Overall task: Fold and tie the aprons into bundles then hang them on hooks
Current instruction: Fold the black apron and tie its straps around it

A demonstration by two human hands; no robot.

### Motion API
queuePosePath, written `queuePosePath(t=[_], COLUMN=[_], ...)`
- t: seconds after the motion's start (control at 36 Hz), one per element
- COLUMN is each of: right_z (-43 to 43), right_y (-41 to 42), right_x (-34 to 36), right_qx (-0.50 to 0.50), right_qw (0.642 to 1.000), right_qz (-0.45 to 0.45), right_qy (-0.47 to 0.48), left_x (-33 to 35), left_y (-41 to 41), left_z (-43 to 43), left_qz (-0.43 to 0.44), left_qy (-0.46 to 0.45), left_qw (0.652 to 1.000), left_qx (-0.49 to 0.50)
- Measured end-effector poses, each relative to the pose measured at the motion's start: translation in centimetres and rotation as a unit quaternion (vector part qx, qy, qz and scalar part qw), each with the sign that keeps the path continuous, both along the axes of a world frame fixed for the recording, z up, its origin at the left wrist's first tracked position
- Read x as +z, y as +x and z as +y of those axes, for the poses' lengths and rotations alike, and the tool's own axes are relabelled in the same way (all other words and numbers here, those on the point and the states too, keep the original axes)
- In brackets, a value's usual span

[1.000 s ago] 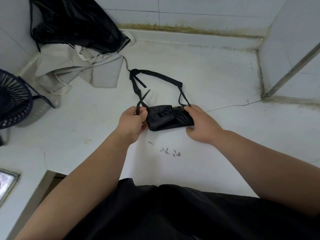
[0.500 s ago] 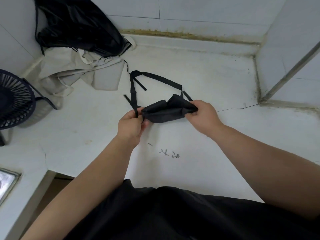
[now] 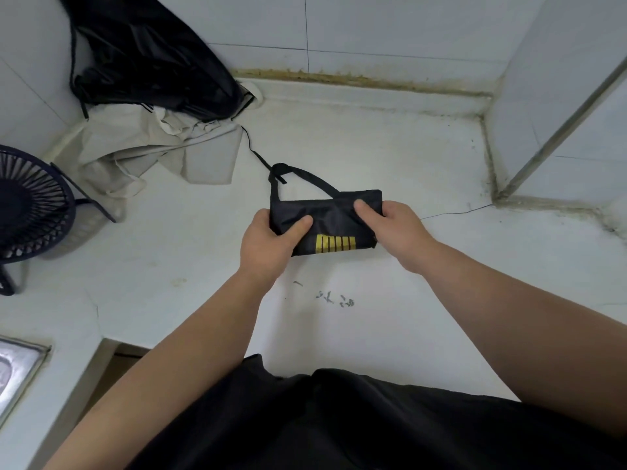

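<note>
A black apron folded into a small bundle (image 3: 334,220) is held just above the white counter (image 3: 390,157), a yellow striped print facing me. My left hand (image 3: 268,242) grips its left end with the thumb on top. My right hand (image 3: 393,227) grips its right end, thumb pressed on the fabric. A black strap loop (image 3: 291,173) sticks out from the bundle's upper left, away from me.
A loose beige apron (image 3: 146,154) and a crumpled black apron (image 3: 149,59) lie in the back left corner. A dark fan (image 3: 30,205) stands at the left. A steel sink edge (image 3: 17,368) shows at the lower left. Tiled walls close the back and right.
The bundle has been turned over, so the yellow print now faces up. The long strap loop that lay spread on the counter is drawn in closer to the bundle.
</note>
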State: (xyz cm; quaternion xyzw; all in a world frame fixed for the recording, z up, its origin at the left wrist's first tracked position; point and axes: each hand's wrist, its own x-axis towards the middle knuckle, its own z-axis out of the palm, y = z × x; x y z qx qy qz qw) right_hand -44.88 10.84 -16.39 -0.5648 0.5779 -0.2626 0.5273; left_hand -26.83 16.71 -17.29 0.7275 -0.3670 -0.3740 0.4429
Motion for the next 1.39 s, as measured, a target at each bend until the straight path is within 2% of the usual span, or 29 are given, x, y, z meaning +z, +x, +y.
queuePosePath(t=[0.17,0.31,0.42,0.5,0.61,0.69,0.78,0.89,1.22,1.39], right_z=[0.9,1.1,1.6,1.9,2.6,3.1,3.6,4.5,4.0,2.4], right_y=[0.6,0.5,0.5,1.1,2.0,1.9,1.1,0.5,1.9,3.9], right_x=[0.5,0.8,1.3,1.5,1.5,1.3,1.6,1.8,1.8,2.5], right_qx=[0.015,-0.032,0.023,0.017,0.009,0.010,0.046,0.107,0.007,-0.060], right_qw=[0.997,0.997,0.999,0.999,0.987,0.980,0.976,0.974,0.972,0.960], right_qz=[-0.065,-0.056,-0.037,0.027,0.115,0.145,0.166,0.158,0.179,0.230], right_qy=[0.031,0.035,0.023,-0.039,-0.114,-0.137,-0.134,-0.123,-0.150,-0.148], left_x=[0.6,0.9,1.8,2.6,3.4,3.3,3.4,3.1,4.1,4.3], left_y=[-0.6,-0.3,-0.7,-1.6,-3.3,-4.5,-4.9,-4.5,-3.1,-1.2], left_z=[0.1,0.3,0.7,0.7,1.0,1.6,2.2,2.5,0.4,-0.6], left_qz=[0.062,0.093,0.056,-0.046,-0.190,-0.249,-0.242,-0.252,-0.309,-0.219], left_qy=[-0.033,0.006,0.013,0.014,-0.006,-0.032,-0.034,0.013,0.109,0.021], left_qw=[0.997,0.995,0.998,0.999,0.982,0.967,0.969,0.968,0.945,0.974], left_qx=[0.015,-0.047,-0.018,0.006,0.000,-0.033,-0.014,0.009,0.012,-0.052])
